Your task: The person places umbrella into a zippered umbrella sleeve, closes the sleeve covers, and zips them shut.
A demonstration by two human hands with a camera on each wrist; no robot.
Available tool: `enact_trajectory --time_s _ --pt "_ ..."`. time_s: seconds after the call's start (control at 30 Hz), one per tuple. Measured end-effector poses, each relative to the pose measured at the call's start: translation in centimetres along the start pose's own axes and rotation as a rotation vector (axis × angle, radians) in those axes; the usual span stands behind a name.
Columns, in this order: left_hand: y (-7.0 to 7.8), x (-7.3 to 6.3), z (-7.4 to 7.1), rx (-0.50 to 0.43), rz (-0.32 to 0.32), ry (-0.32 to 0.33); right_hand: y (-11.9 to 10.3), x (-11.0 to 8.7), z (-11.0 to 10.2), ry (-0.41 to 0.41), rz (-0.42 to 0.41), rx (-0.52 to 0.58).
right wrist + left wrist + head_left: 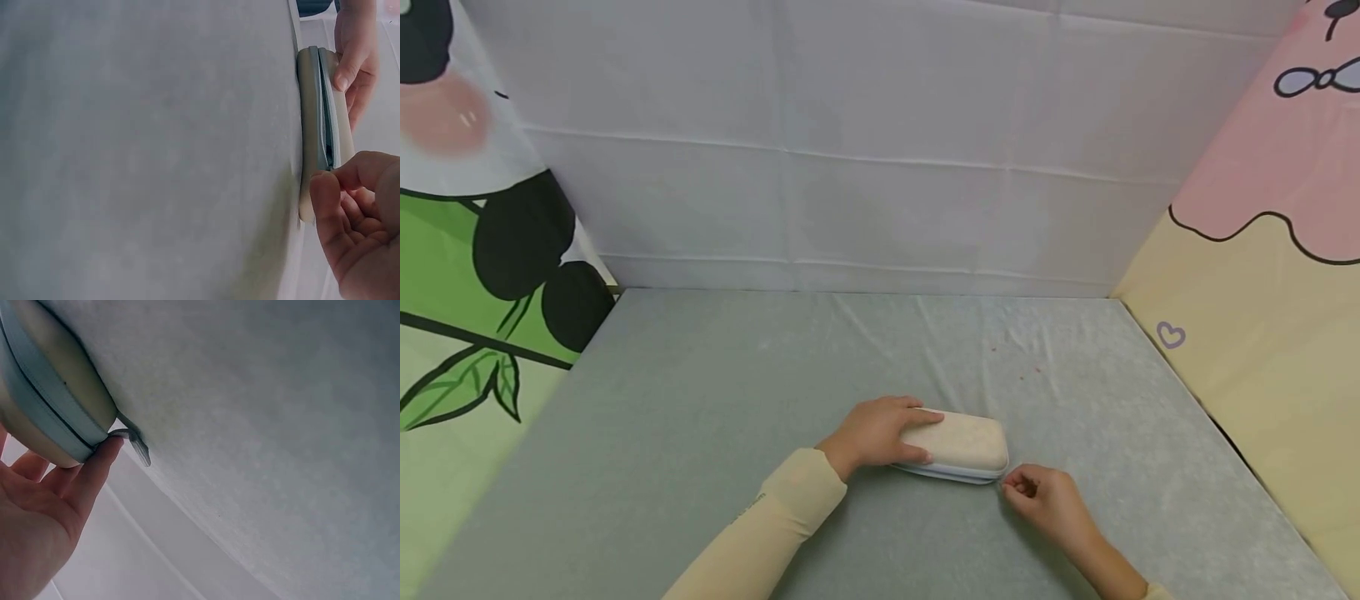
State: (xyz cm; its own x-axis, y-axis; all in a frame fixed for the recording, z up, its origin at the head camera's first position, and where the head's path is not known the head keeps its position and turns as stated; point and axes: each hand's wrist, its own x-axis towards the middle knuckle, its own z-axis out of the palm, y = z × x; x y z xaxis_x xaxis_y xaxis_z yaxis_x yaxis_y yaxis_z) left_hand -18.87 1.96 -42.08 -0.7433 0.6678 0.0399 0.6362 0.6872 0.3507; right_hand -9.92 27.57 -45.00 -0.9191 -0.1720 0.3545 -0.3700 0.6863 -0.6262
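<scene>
A cream pencil case (966, 442) with a pale blue zipper band lies on the grey tabletop. My left hand (880, 433) holds its left end, index finger across the lid and thumb near the front edge. In the left wrist view, the left fingertips (109, 447) are at the case's end, beside a small fabric tab (139, 447). At the front right corner my right hand (1048, 500) pinches the zipper pull between thumb and index finger; the fingertips mostly hide it. The right wrist view shows the zipper (326, 119) parted in a narrow dark gap behind the pinch.
The grey cloth-covered table (737, 367) has a few tiny specks (1021, 377) beyond the case. A white sheet (880, 167) stands behind it. Printed cartoon panels rise at the left (445, 250) and right (1262, 350) edges.
</scene>
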Motion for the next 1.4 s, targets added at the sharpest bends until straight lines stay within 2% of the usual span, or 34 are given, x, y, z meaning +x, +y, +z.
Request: enact_trajectory --time_s 0.33,0.6,0.83,1.1,1.4 --pt "0.0 0.0 0.1 -0.007 -0.006 0.004 -0.1 0.0 0.1 -0.037 -0.008 0.030" --pt "0.0 0.1 0.2 -0.010 0.006 0.018 -0.4 0.1 0.3 -0.063 0.036 0.069" --pt "0.1 0.1 0.0 -0.017 0.007 0.022 -0.5 0.0 0.5 -0.047 0.000 0.069" --pt "-0.1 0.1 0.1 -0.021 0.004 0.021 -0.7 0.1 0.8 -0.050 0.005 0.065" --pt "0.0 0.1 0.0 -0.034 -0.002 0.015 -1.0 0.1 1.0 -0.015 -0.057 0.077"
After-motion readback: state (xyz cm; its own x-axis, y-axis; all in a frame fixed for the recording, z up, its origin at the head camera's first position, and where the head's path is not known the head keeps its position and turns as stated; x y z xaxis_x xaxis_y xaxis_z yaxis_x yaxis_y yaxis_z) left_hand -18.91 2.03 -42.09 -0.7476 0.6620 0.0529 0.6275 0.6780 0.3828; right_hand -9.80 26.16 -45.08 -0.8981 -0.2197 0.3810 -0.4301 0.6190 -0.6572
